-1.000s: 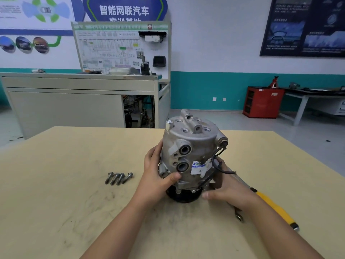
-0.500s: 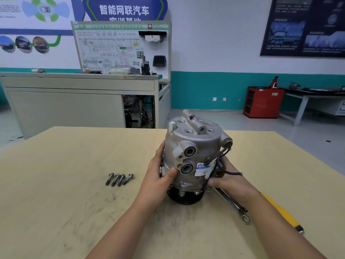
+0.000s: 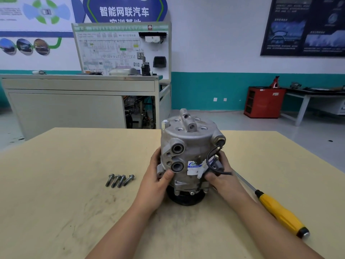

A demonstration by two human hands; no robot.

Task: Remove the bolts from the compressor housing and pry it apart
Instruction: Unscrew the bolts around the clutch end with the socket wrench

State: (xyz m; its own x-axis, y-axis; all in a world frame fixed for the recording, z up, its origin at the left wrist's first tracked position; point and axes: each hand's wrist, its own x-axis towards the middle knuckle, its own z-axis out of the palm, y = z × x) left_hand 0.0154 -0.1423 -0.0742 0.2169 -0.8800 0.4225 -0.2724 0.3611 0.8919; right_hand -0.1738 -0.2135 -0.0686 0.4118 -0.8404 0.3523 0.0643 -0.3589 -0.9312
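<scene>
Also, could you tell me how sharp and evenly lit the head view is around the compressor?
Head view: soft, even light; compressor, left hand, right hand and bolts sharp; faint shadow under the compressor; wide-angle stretch toward the frame edges.

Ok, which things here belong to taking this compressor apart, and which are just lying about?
For the job: compressor, gripped by left hand and right hand; four loose bolts on the table; yellow-handled screwdriver beside the right forearm.

Just lying about: red cabinet, grey workbench, wiring display board, dark wall poster.
</scene>
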